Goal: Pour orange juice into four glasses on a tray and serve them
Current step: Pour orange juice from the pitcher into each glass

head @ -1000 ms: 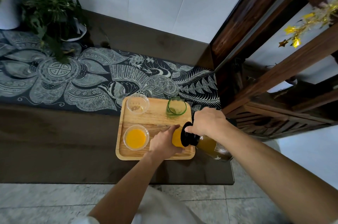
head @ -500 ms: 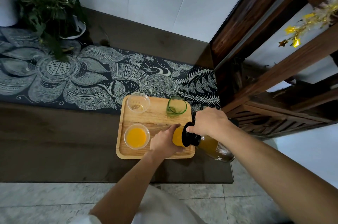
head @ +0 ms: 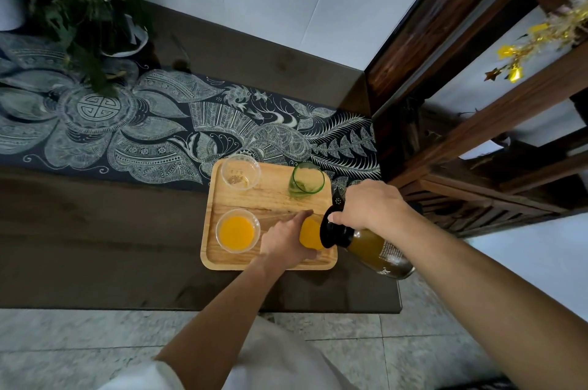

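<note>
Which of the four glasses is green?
The green glass at the tray's far right corner, empty. The other three look clear: one empty, two holding juice.

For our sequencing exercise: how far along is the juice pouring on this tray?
Done: the near-left glass holds juice. In hand: the right hand tips the bottle over the near-right glass, gripped by the left hand. Left: the clear glass and green glass look empty; serving follows.

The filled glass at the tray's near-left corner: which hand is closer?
Left. The left hand sits just right of the filled glass, holding the neighbouring glass; the right hand is farther right, gripping the tilted juice bottle.
</note>
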Demonstrator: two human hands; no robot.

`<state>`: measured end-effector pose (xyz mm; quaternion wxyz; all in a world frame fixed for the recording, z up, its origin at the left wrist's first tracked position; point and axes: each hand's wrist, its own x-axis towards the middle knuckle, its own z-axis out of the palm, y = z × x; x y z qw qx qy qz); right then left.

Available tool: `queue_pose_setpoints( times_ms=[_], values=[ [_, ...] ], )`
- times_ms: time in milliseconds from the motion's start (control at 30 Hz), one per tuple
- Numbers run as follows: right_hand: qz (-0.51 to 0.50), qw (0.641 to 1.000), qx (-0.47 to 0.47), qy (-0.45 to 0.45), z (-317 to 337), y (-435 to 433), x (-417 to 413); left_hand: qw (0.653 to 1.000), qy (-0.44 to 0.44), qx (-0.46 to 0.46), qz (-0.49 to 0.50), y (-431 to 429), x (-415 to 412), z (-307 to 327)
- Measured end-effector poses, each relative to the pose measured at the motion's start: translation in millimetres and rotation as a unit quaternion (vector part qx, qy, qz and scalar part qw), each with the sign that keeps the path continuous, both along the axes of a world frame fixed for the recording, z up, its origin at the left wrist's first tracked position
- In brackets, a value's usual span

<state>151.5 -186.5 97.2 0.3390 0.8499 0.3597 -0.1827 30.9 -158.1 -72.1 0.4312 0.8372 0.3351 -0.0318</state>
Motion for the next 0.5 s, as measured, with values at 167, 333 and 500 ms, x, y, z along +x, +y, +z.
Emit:
queue_pose_setpoints(
  times_ms=[167,333,500],
  values=[
    [-0.006,1.0,0.011,0.003,6.1,-0.4,-1.4,1.0,0.006,-0.001,-0.003,0.1,0.0,-0.2],
    [-0.012,1.0,0.011,-0.003,12.2,-1.2,-1.5,1.0,0.007,0.008,-0.007,0.4,0.4,0.0],
    [-0.01,1.0,0.018,-0.008,13.0,-2.2,-1.9,1.0,0.015,0.017,-0.021,1.3,1.3,2.2]
  ],
)
